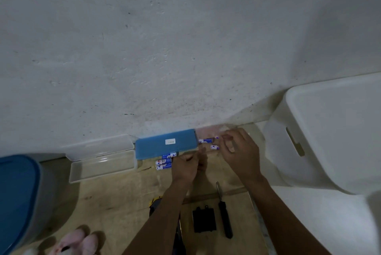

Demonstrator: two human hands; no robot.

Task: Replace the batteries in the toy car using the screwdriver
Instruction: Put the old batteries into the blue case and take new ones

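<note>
Blue labels marked a cluster of batteries (164,163) lying just left of the left hand (186,164). Its fingers curled under against the near edge of a blue box (162,147), and whether they held anything could not be told. A second pair of batteries (206,140) lay just left of the right hand (239,149), whose fingers were bent and blurred, their grip unclear. Well back from both sets of fingers, between the forearms, lay the black screwdriver (224,215), with a black battery cover (204,221) just beside it. The toy car (153,203) showed only as a yellow-and-black edge under the left forearm.
</note>
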